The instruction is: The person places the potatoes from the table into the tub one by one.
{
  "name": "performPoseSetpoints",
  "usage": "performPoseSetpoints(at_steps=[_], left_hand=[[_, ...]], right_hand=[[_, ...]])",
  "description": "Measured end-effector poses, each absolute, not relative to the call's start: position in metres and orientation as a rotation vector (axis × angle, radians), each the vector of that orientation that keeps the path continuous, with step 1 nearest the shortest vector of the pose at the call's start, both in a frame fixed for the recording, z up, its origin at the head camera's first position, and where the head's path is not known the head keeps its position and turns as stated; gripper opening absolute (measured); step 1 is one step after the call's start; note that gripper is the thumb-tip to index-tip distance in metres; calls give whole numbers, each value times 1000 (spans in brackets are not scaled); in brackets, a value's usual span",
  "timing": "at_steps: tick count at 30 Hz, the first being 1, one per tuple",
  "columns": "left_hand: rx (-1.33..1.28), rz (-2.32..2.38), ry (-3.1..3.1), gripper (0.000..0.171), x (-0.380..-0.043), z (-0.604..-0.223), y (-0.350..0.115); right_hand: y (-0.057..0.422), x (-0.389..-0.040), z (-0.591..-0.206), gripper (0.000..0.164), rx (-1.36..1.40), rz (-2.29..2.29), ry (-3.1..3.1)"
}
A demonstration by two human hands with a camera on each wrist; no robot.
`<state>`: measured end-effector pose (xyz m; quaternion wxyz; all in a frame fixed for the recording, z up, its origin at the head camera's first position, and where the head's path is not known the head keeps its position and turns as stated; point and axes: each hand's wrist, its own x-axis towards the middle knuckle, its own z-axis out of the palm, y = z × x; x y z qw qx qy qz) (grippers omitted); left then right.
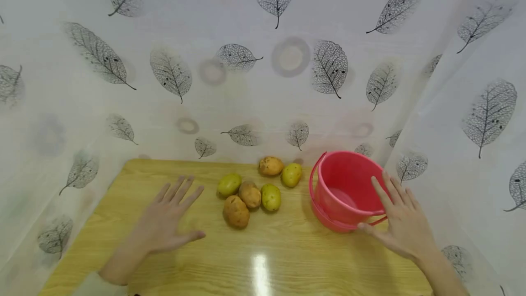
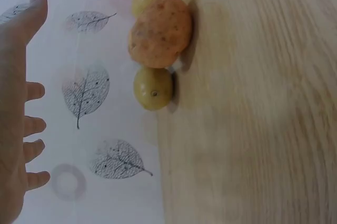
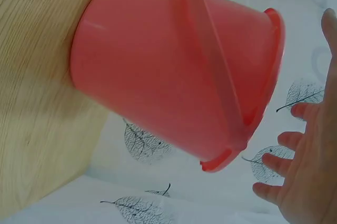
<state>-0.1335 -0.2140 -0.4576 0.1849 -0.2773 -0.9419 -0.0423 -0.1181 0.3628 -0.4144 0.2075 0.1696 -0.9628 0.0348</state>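
My left hand (image 1: 162,225) hovers over the left part of the table with fingers spread, holding nothing. To its right lie brown potatoes (image 1: 236,212) and smooth yellow-green oval fruits (image 1: 271,197), grouped together near the middle. In the left wrist view a large potato (image 2: 160,32) sits against a yellow-green fruit (image 2: 152,88), away from the fingers. A pink-red bucket (image 1: 330,198) stands upright at the right, its handle lowered around the side. Beside its right rim is my right hand (image 1: 407,225), fingers extended, overlapping the rim in the head view; the right wrist view shows a gap between fingers and bucket.
The wood-grain table (image 1: 205,264) ends at the back against a white leaf-print sheet (image 1: 238,95). More of this sheet hangs along both the left and right sides. Light reflects off the table's front middle.
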Motion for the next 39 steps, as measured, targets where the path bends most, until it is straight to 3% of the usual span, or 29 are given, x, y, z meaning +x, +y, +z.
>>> performPoseSetpoints(at_steps=[39], left_hand=[[-965, -171, -2750, 91, -178, -520, -130]], right_hand=[[436, -163, -417, 92, 576, 62, -2718]])
